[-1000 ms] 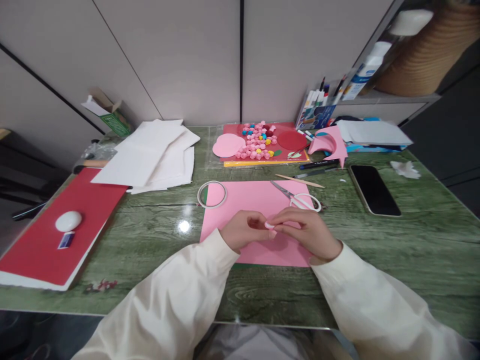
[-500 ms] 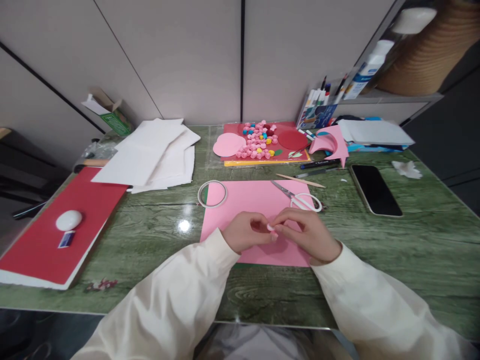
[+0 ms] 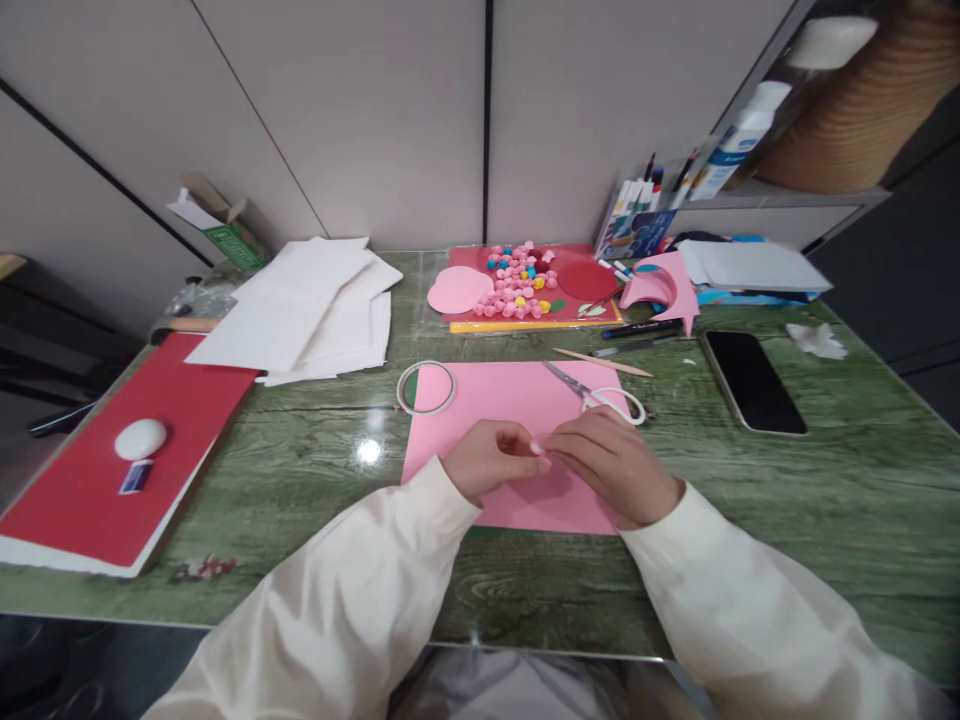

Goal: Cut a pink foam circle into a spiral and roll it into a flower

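Holding a small pale-pink scrap (image 3: 537,447) between the left hand (image 3: 491,462) and the right hand (image 3: 611,460), above the pink sheet (image 3: 517,385) on the bench (image 3: 315,450). Pinching from the left with thumb and forefinger curved into a loop; gripping from the right with fingertips bunched together on the other side. Probably held up like this to reach it from both sides, over the sheet perhaps as a mat. Cannot tell its long axis surely: mostly covered by fingers, showing only as a short sliver, seeming to run crosswise between the hands. Can see scissors (image 3: 585,392) just beyond the right hand, blades pointing away and leftward, perhaps kept close for easy reach; farther back, pink balls (image 3: 517,285) heaped together, likely to leave working room.
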Action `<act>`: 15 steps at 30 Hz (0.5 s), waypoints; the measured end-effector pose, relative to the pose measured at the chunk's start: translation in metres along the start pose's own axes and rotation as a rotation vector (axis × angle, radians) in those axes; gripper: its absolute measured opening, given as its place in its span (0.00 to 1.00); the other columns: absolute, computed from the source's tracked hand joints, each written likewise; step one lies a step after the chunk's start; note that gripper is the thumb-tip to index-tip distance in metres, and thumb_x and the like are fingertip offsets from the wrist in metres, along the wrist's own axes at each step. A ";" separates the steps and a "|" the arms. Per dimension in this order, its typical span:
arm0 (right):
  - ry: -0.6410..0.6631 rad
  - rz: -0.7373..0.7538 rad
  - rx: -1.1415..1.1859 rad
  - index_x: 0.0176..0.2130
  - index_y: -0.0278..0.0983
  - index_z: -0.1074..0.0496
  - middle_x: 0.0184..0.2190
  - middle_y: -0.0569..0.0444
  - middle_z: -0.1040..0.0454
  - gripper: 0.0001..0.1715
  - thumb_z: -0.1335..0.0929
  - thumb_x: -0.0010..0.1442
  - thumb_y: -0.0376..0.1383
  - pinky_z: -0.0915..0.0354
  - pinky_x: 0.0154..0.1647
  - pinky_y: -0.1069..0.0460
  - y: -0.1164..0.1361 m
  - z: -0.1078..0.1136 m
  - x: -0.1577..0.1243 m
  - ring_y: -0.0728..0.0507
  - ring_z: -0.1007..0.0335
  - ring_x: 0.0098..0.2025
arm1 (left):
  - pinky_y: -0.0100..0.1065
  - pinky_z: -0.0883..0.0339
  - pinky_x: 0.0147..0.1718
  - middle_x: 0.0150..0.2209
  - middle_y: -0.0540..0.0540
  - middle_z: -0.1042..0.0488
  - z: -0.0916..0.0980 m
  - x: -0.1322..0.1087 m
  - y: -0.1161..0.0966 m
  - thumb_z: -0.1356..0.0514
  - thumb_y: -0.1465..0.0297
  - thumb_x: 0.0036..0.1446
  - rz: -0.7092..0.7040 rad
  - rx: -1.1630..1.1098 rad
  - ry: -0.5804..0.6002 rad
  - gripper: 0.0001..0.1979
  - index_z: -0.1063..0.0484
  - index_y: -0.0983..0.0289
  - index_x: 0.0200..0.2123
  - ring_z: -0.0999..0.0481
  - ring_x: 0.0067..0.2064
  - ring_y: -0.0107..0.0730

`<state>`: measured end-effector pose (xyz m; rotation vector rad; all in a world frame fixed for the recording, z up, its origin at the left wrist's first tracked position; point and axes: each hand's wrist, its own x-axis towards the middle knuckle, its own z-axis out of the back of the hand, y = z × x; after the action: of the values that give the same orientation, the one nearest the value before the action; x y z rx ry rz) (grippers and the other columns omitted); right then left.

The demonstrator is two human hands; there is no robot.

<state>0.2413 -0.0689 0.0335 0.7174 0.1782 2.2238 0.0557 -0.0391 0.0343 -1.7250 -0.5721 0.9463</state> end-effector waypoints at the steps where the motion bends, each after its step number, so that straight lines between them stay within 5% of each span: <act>1: 0.014 0.007 -0.013 0.41 0.39 0.31 0.34 0.51 0.26 0.10 0.38 0.59 0.30 0.41 0.39 0.48 0.000 0.000 0.000 0.46 0.34 0.35 | 0.27 0.47 0.25 0.21 0.49 0.36 0.000 0.000 0.001 0.34 0.66 0.35 0.000 0.002 0.003 0.14 0.32 0.70 0.22 0.40 0.24 0.20; 15: 0.077 0.096 -0.197 0.36 0.34 0.33 0.31 0.49 0.30 0.08 0.40 0.59 0.29 0.42 0.36 0.48 0.000 -0.006 -0.001 0.44 0.38 0.34 | 0.29 0.45 0.27 0.21 0.49 0.36 0.000 -0.001 -0.001 0.35 0.68 0.36 0.023 0.010 0.021 0.13 0.33 0.70 0.22 0.39 0.26 0.22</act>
<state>0.2380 -0.0688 0.0282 0.5435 -0.0377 2.3223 0.0556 -0.0398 0.0354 -1.7339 -0.5339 0.9445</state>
